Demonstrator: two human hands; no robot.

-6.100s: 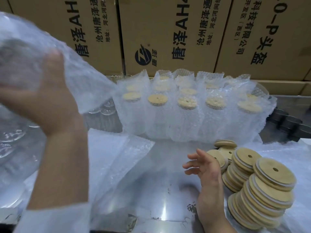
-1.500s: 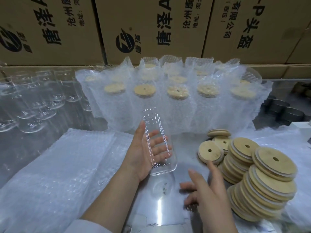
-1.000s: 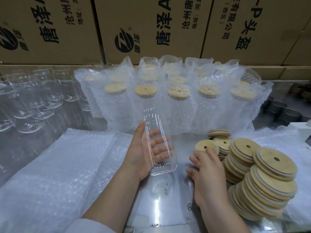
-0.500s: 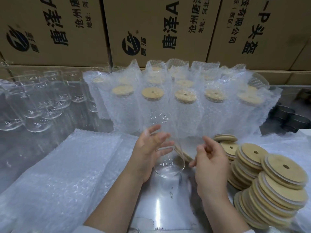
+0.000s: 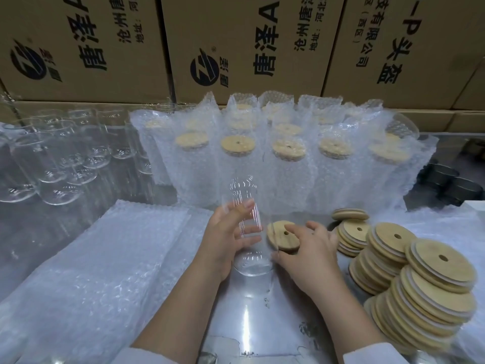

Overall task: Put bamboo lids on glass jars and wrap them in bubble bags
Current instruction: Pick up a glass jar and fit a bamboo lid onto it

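Standing here, I see the left hand (image 5: 228, 237) wrapped round a clear glass jar (image 5: 248, 222), its fingers curled behind the glass and showing through it. The jar leans with its mouth toward the far side and its base near, low over the shiny metal table (image 5: 246, 319) (whether the base touches it I cannot tell). The right hand (image 5: 307, 253) pinches a round bamboo lid (image 5: 282, 236) with a small centre hole, thumb at its near edge and fingers over the far one. The lid sits just beside the jar's lower wall, well short of the mouth, so the lidding is not yet done and the bagging comes after.

What worries me is the grip. The glass is smooth and held by one hand, so a hard, off-centre push on the lid could twist the jar out of those fingers and onto the metal. The lid has to reach the mouth and go on square; tilted, it would likely catch on the rim and jam.

To the right, leaning stacks of bamboo lids (image 5: 425, 285) stand close to the right wrist, and a careless forearm could topple them. The wrapped jars (image 5: 288, 169) stand in rows just beyond the jar's mouth, where a wide swing might knock one. The flat bubble bags (image 5: 91, 271) lie piled to the left.
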